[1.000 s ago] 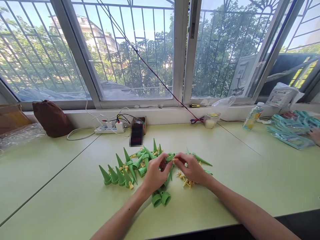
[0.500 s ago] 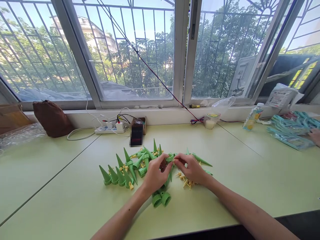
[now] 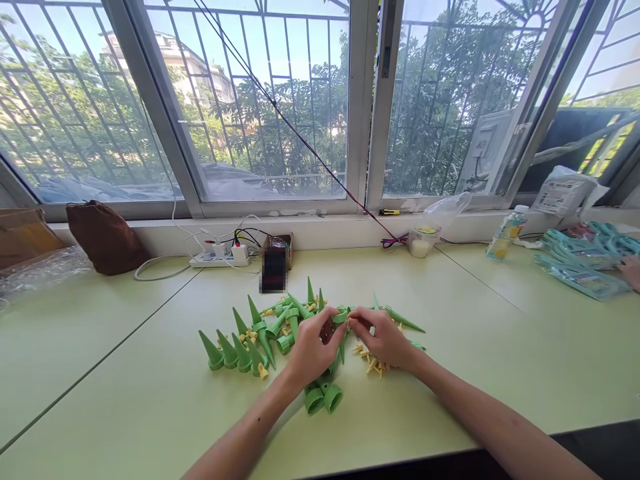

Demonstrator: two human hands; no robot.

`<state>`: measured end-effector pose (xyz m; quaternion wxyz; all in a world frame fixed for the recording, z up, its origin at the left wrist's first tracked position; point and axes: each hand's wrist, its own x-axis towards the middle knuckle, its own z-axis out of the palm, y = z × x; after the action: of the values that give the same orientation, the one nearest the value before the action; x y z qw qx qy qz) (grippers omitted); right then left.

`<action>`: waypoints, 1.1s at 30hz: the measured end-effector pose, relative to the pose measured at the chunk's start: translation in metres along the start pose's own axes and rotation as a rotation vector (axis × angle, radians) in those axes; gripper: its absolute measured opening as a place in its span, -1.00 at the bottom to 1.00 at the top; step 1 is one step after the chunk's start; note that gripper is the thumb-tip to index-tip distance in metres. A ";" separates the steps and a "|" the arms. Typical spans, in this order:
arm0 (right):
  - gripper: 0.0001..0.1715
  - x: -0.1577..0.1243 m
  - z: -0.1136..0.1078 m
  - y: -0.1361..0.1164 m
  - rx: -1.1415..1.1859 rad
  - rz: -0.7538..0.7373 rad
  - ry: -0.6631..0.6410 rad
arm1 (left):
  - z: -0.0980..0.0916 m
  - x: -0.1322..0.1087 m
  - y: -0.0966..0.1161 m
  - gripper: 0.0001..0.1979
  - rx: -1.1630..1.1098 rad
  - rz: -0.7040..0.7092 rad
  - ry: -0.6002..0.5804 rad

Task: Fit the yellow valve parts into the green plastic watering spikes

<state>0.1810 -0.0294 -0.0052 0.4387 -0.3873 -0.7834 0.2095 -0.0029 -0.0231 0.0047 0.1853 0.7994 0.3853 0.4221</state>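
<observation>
My left hand (image 3: 313, 347) is closed around a green plastic cone spike (image 3: 340, 316), its round, wide end up and its tip pointing down. Against the side of that end, the thumb and finger of my right hand (image 3: 383, 338) pinch a small yellow plastic nozzle (image 3: 349, 323), mostly hidden by the fingertips. Below the right hand lies a small heap of yellow nozzles (image 3: 373, 362). Two green spikes (image 3: 314, 400) lie with their open ends toward me below the left hand. More green cones (image 3: 243, 357) stand in a row to the left, a yellow nozzle beside them.
Behind the hands lies a pile of green spikes (image 3: 293, 320) with yellow nozzles among them. Along the window are a brown bag (image 3: 105, 237), a power strip (image 3: 220, 259), a small box, a plastic cup (image 3: 420, 243) and a bottle (image 3: 506, 233). Another person's hand (image 3: 631, 272) touches teal packages at far right.
</observation>
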 end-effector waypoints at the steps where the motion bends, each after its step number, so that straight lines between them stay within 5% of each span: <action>1: -0.81 0.000 0.000 0.000 0.000 -0.001 -0.001 | 0.000 0.000 0.000 -0.86 0.000 0.003 0.000; 33: -0.78 0.000 0.000 0.007 -0.076 -0.009 -0.115 | -0.001 0.001 -0.001 -0.88 0.034 -0.033 -0.106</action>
<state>0.1840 -0.0254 -0.0102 0.3789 -0.3873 -0.8165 0.1993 -0.0034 -0.0215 0.0050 0.1987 0.8173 0.3950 0.3694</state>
